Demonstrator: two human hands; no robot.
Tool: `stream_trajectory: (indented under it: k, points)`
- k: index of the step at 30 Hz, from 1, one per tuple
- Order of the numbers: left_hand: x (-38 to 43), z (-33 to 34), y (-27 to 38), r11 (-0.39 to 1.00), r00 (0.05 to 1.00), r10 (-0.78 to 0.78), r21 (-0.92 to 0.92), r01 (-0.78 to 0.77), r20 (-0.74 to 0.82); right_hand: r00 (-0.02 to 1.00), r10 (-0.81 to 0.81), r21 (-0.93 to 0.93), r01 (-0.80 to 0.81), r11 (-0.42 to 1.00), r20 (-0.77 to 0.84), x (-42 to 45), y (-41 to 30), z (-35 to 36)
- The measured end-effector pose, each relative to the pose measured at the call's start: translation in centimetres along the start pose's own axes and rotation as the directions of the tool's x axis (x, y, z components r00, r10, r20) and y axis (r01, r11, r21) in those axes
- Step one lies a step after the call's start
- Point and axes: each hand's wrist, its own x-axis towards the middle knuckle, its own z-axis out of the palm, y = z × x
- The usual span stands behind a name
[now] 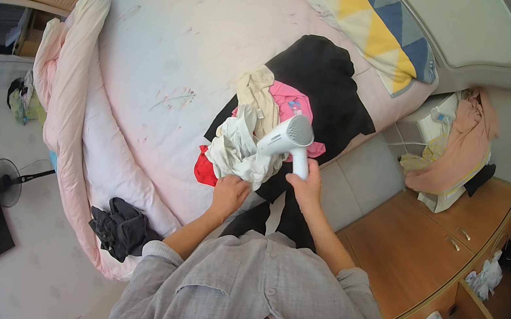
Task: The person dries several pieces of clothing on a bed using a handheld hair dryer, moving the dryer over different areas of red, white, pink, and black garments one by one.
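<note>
My right hand (306,183) is wrapped around the handle of a white hair dryer (283,136). Its perforated grey rear end faces up, and its barrel points down and left over a crumpled white garment (237,149). With curled fingers, my left hand (230,194) grips the near edge of that garment. Beyond it lie a beige garment (260,93) and a pink garment (289,96) with a small blue print. Red cloth (206,167) shows at the left of the pile. Black clothing (316,67) is spread beneath and behind these pieces on the bed.
The bed (173,43) carries a bunched pink quilt (77,58), dark crumpled clothing (122,229) and a patterned pillow (379,29). At right, a wooden cabinet (416,243) holds peach cloth (460,150) on top. A fan (7,182) stands at left.
</note>
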Motion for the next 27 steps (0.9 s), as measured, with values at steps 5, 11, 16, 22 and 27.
stream_trajectory:
  k: [5,11,16,22,27]
  points:
    - [5.1,-1.2,0.0,0.962,0.903,-0.270,-0.059,0.266,-0.334,0.988,0.152,-0.284,-0.136,0.949,0.034,-2.9,1.3,1.1]
    - [12.0,-2.9,-2.0,0.857,0.964,0.260,0.445,-0.259,0.060,0.983,0.181,-0.285,-0.163,0.945,0.038,-3.8,2.0,0.8]
    - [14.3,-7.1,-1.1,0.998,0.992,0.066,0.009,-0.067,0.111,0.992,0.105,-0.286,-0.121,0.951,-0.070,-2.8,2.7,0.0]
    - [15.2,-13.0,0.3,0.861,0.924,-0.382,-0.373,0.345,-0.027,0.992,0.009,-0.054,-0.016,0.998,-0.129,-1.5,-1.0,0.5]
    - [14.6,-14.9,0.9,0.645,0.843,-0.528,-0.598,0.475,0.099,0.994,-0.098,0.418,0.109,0.902,-0.048,-3.3,-4.9,2.4]
